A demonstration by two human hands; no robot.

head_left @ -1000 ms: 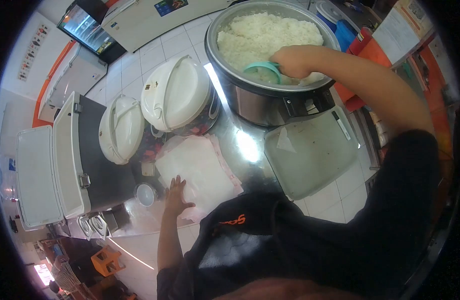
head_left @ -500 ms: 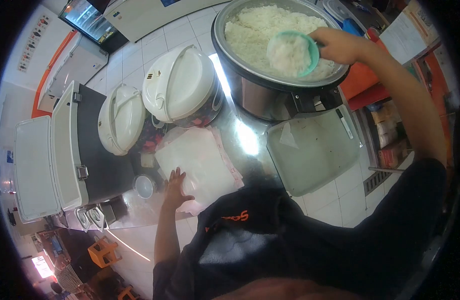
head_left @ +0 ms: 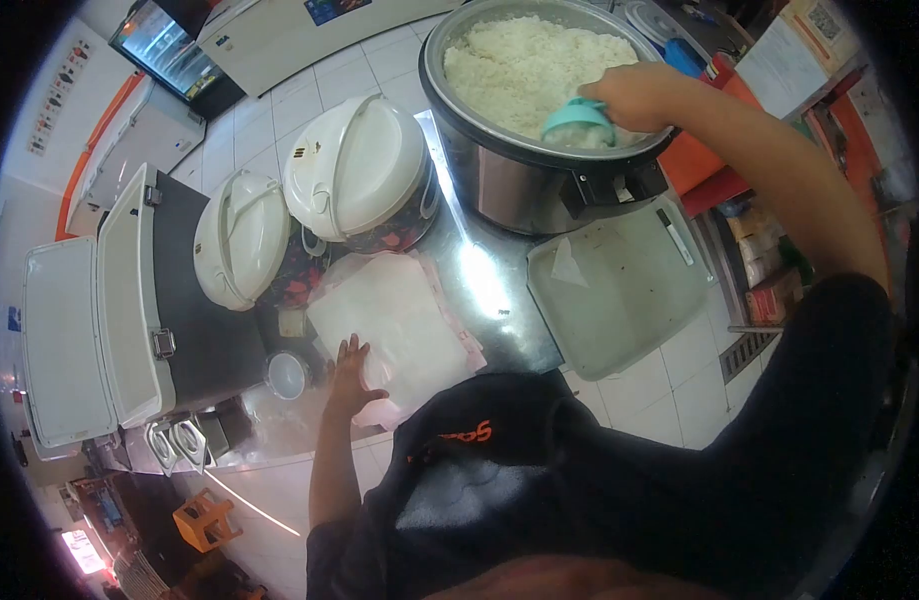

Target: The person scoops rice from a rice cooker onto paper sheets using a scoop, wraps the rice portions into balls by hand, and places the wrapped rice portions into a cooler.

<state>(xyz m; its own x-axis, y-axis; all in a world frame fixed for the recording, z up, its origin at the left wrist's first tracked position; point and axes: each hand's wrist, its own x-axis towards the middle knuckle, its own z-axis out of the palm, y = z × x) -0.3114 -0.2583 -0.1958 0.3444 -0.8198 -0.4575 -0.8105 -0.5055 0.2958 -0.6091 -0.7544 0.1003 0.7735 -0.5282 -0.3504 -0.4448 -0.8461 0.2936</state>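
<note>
My right hand (head_left: 634,97) is closed on a green scoop (head_left: 577,122) at the near right side of a large round cooker (head_left: 524,190). White rice (head_left: 524,65) fills much of the cooker, and the scoop is low against the rice with some inside it. On the metal table, my left hand (head_left: 352,382) lies with its fingers spread on the left edge of a stack of white paper sheets (head_left: 404,330). Pinkish sheets show along the stack's edges.
Two cookers with closed white lids (head_left: 354,170) (head_left: 241,240) stand behind the paper. At the left is an open cool box (head_left: 139,300). A small white cup (head_left: 287,375) sits beside the paper. A greenish tray (head_left: 619,300) with a marker lies below the large cooker.
The scoop dipped in the rice, came up full and tilted, and is now lower against the rice at the near right side. My left hand has stayed on the paper.
</note>
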